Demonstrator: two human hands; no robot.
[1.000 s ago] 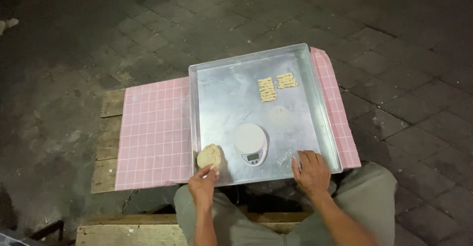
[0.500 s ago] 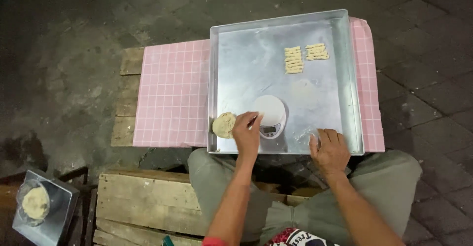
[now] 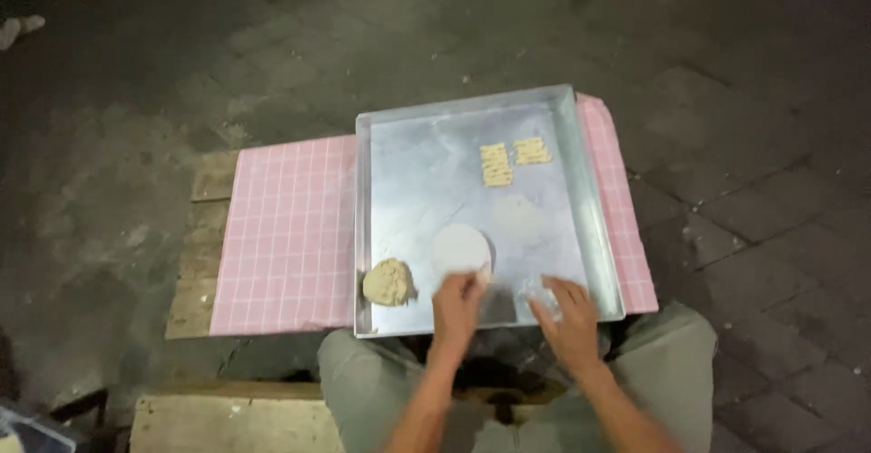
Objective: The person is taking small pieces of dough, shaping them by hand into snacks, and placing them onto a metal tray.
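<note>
Your left hand (image 3: 458, 299) pinches the white disc's (image 3: 461, 250) edge — right hand (image 3: 567, 317) spread flat on the tray (image 3: 426, 154), lower centre; dough lump (image 3: 389, 282) left.

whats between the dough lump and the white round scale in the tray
Nothing: in the head view, only bare metal of the tray separates the dough lump from the white round scale.

Both bare forearms reach forward from the lap, roughly parallel. The left hand (image 3: 458, 296) is loosely curled, fingers (image 3: 468, 280) bent at the tips. The right hand (image 3: 570, 319) lies palm down, fingers spread forward, slightly motion-blurred.
</note>
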